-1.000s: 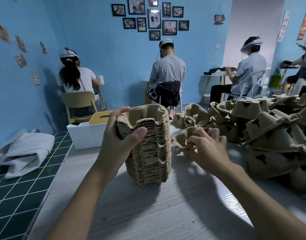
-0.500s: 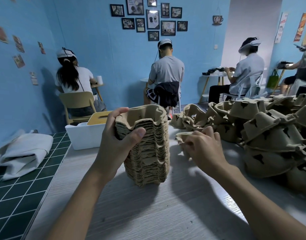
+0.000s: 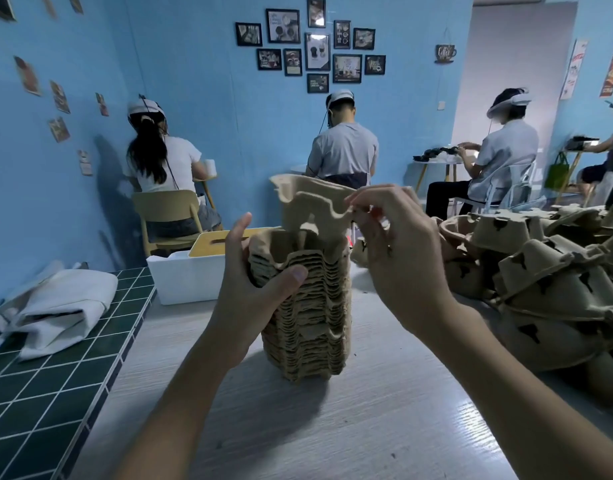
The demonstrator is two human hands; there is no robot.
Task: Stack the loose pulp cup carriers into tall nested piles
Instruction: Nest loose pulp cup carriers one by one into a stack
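Note:
A tall nested pile of brown pulp cup carriers [image 3: 310,317] stands upright on the grey wooden table [image 3: 333,427] in front of me. My left hand [image 3: 253,292] grips the pile near its top, thumb across the front. My right hand [image 3: 398,258] pinches one loose carrier [image 3: 312,206] by its right edge and holds it tilted just above the pile's open top. A big heap of loose carriers [image 3: 547,282] lies on the table to the right.
A white bin with a yellow lid [image 3: 190,271] stands behind the pile on the left. A folded white cloth [image 3: 52,306] lies on the dark green tiled counter [image 3: 38,393]. Several seated people work at the far blue wall.
My right hand has picked a loose carrier off the table and lifted it leftward over the pile's top. My left hand stays on the pile.

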